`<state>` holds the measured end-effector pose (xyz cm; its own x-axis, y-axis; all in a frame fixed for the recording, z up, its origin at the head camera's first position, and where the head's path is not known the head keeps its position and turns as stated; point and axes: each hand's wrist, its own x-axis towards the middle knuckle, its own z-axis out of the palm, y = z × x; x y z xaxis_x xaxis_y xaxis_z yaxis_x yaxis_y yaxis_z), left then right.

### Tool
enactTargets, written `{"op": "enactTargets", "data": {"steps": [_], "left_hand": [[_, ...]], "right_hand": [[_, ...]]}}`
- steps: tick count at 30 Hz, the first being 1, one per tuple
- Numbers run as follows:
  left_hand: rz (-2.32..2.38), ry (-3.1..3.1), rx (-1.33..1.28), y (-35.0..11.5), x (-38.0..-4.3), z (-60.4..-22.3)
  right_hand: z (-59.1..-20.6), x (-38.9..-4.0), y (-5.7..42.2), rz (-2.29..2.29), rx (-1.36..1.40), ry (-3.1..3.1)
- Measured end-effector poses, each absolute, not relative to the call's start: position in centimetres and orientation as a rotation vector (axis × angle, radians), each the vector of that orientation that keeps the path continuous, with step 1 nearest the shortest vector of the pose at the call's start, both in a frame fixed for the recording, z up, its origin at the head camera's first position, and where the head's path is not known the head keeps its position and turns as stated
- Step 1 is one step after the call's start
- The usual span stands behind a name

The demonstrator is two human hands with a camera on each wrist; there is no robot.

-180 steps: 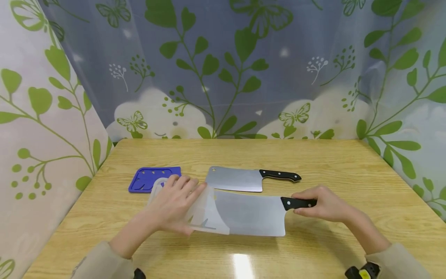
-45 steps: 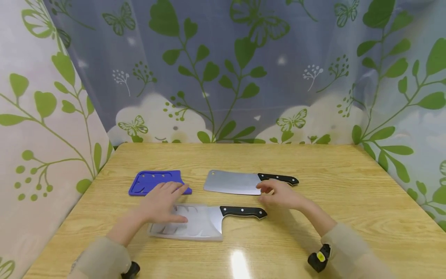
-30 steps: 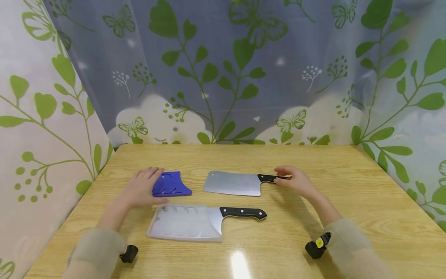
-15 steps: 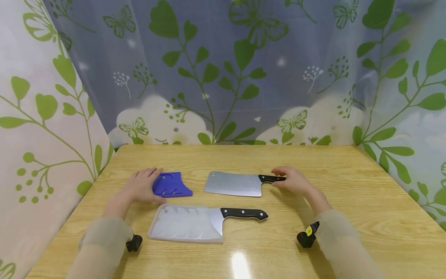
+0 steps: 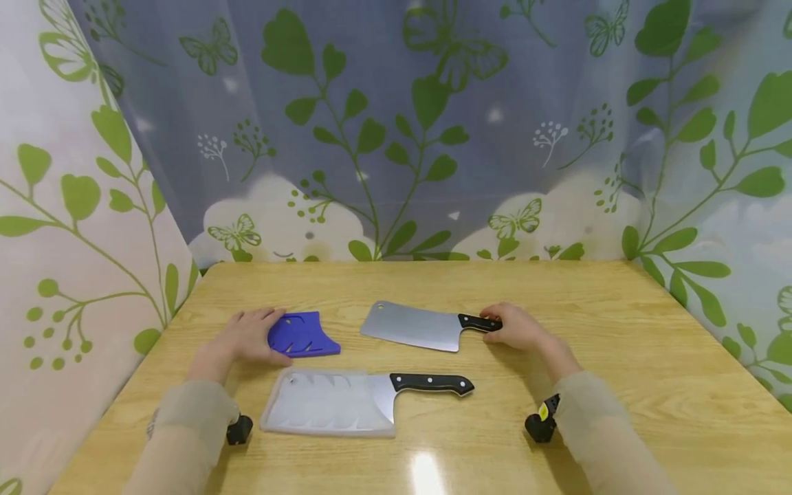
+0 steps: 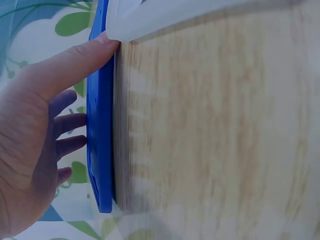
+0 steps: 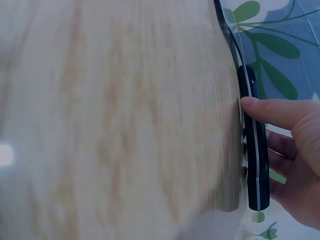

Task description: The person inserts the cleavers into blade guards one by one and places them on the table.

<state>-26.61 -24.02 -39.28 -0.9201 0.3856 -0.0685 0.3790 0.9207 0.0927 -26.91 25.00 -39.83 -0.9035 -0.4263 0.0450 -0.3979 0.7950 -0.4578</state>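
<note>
At the left, my left hand [image 5: 244, 337] spans the closed end of a blue plastic blade guard [image 5: 303, 335], covering part of it. The left wrist view has the thumb at the guard's [image 6: 101, 125] near edge, fingers along its far side. My right hand [image 5: 520, 326] grips a bare cleaver [image 5: 411, 326] by its black riveted handle. In the right wrist view the thumb presses the near side of the handle [image 7: 257, 150], the fingers behind it; the handle looks slightly raised off the table. The cleaver's blade points left, toward the guard's open end.
Closer to me lies a second, larger cleaver [image 5: 430, 382], its blade inside a translucent white guard [image 5: 328, 405]. Everything is on a wood-grain table [image 5: 619, 399]. Patterned curtains [image 5: 396, 137] hang behind and at both sides. Each wrist carries a small black camera.
The larger cleaver, sheathed between both hands earlier, now lies on the table. Left hand moved to the blue guard, right hand to the other cleaver's handle; that cleaver and the guard have turned slightly.
</note>
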Motion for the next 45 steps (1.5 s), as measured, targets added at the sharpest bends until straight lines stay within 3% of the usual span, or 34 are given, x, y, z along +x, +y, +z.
{"op": "enactTargets", "data": {"steps": [13, 29, 45], "left_hand": [[0.205, 2.945, 0.568, -24.3, -26.4, -39.3], [0.176, 3.106, 0.567, -24.3, -26.5, -39.9], [0.056, 3.303, 0.65, -23.0, -25.4, -38.4]], "right_hand": [[-39.7, -26.5, 25.7, -0.622, -0.712, 2.929], [-39.7, -25.0, 27.6, -0.846, -0.502, 2.854], [-37.0, -22.8, 28.5, -0.982, -0.515, 2.885]]}}
